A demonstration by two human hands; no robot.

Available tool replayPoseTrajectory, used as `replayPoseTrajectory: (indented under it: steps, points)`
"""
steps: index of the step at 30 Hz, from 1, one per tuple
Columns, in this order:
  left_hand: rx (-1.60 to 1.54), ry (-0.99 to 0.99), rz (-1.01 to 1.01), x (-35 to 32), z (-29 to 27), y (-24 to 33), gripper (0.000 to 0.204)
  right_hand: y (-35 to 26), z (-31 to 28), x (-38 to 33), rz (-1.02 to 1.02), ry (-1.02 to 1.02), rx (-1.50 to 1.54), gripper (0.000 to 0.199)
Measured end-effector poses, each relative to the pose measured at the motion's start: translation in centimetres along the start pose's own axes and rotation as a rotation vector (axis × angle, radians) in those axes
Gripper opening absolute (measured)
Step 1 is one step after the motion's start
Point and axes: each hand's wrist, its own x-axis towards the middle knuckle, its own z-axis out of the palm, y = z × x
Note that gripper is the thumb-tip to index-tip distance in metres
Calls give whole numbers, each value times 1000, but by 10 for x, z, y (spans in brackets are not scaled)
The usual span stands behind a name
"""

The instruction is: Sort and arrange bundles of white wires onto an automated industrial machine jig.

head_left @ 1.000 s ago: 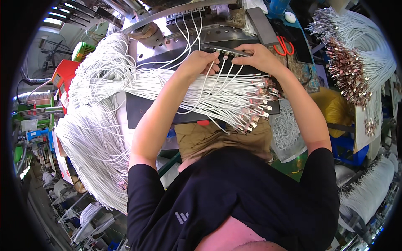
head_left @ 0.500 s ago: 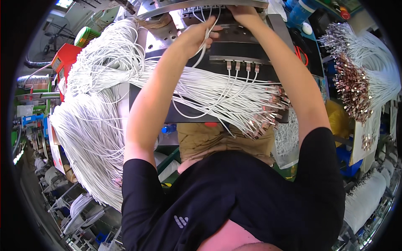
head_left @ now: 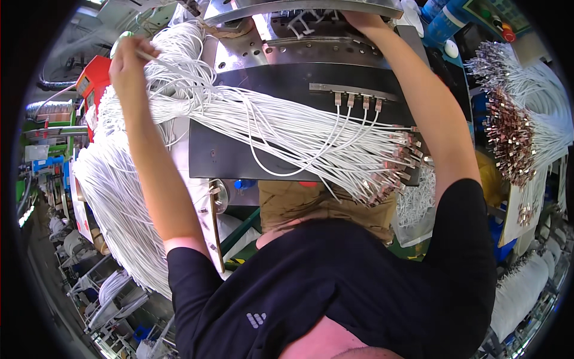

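My left hand (head_left: 128, 60) is raised at the far left, its fingers closed round several white cables (head_left: 173, 70). They trail right from it over a big coiled heap of the same cables. My right hand (head_left: 363, 21) reaches under the curved metal bar (head_left: 311, 7) of a machine; its fingers are hidden there. Beside it, in the machine's bed, are white branched plastic pieces (head_left: 304, 25), slightly blurred. Along the black worktop (head_left: 263, 78) lies a spread of white cables (head_left: 299, 128) with plugs at the right end. A slotted metal strip (head_left: 350, 90) holds several cable plugs in a row.
A large hanging mass of white cables (head_left: 122, 203) fills the left side, near a red box (head_left: 95, 75). At the right hangs another cable bundle (head_left: 538, 107) with copper-coloured ends. A clear bag (head_left: 417, 206) of white plastic scraps sits below the worktop's right end.
My left hand has moved from the machine's bed out to the far left, carrying white cables. White branched pieces now show in the bed. My right hand remains under the bar.
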Motion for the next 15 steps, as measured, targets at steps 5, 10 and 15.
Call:
replayPoseTrajectory:
  steps: [5,10,15]
  points:
    - [965,-25,-453,-17,-50,-23,53,-12,-32,-63,309,-571,182,28]
    - [215,-695,315,-185,113,9,17,-8,-101,-98,-2,-510,-9,27]
    - [194,-671,592,-239,168,29,20,-5,-159,-128,59,-843,67,26]
